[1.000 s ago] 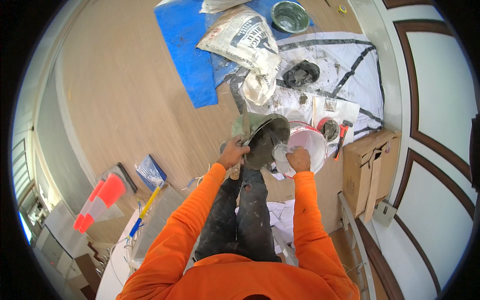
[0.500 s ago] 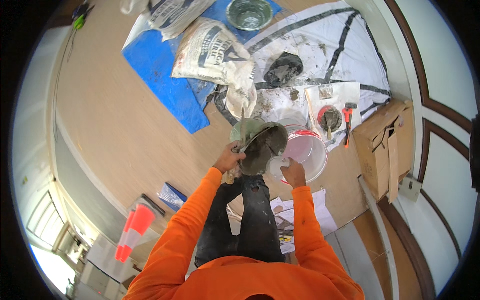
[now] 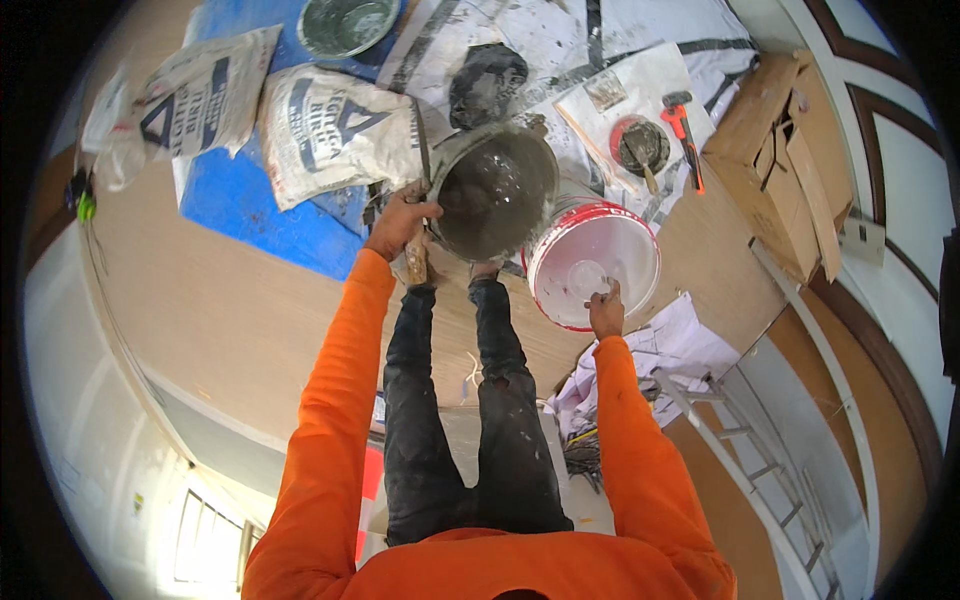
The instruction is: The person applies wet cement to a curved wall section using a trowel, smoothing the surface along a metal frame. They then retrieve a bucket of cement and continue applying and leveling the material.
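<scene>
My left hand (image 3: 402, 222) is closed on the rim of a grey mortar-smeared bucket (image 3: 540, 190), which tilts so that its wet inside shows. The same hand grips a trowel (image 3: 417, 264) with a worn wooden handle; its narrow blade points away along the bucket's outside. To the right stands a white bucket (image 3: 645, 262) with a red rim, touching or very near the grey one. My right hand (image 3: 606, 310) is closed at its near rim, holding a clear plastic cup (image 3: 584, 278) inside the bucket. Part of the cup is hard to make out against the white.
Printed white sacks (image 3: 340, 135) lie on a blue sheet (image 3: 230, 215), beside a green basin (image 3: 348, 25). A black bag (image 3: 487, 85), a red tub (image 3: 640, 148) and a hammer (image 3: 684, 140) lie beyond. A cardboard box (image 3: 760, 190) and a ladder (image 3: 740, 460) are at right.
My right hand has moved the clear cup from beside the grey bucket's rim into the white bucket. My left hand keeps its hold on grey bucket and trowel. The whole view has shifted.
</scene>
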Available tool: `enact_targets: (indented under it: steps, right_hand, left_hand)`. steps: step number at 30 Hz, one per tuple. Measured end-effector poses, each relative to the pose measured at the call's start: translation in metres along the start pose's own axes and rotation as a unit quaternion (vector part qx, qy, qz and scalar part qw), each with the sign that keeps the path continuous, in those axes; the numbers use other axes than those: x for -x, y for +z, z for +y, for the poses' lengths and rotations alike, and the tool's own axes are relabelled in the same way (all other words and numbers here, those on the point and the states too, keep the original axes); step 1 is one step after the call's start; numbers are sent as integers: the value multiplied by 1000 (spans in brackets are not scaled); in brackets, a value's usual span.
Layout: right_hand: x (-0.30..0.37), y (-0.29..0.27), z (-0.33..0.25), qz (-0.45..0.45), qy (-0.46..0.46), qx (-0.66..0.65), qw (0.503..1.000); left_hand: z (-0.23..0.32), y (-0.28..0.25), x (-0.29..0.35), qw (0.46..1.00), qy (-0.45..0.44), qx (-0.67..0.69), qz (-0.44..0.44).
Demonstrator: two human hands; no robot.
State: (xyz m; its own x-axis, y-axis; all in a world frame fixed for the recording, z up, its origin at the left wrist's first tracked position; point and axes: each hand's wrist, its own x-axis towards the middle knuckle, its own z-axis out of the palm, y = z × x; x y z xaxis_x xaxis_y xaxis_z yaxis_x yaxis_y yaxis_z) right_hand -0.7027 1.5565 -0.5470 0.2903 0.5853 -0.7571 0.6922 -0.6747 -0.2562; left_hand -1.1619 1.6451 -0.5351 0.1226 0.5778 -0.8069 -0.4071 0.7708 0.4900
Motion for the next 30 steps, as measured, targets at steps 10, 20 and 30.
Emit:
enact_targets:
  steps: [10, 20, 30]
  right_hand:
    - [-81, 106, 40, 102, 206, 55, 972]
    - [-82, 118, 35, 81, 47, -37, 995]
    - [34, 35, -136, 113, -1, -205, 972]
  left_hand:
    - [-57, 11, -178, 997, 9, 63, -35]
    - [-125, -22, -219, 997, -23, 68, -33]
    - [-59, -62, -213, 924, 245, -261, 133]
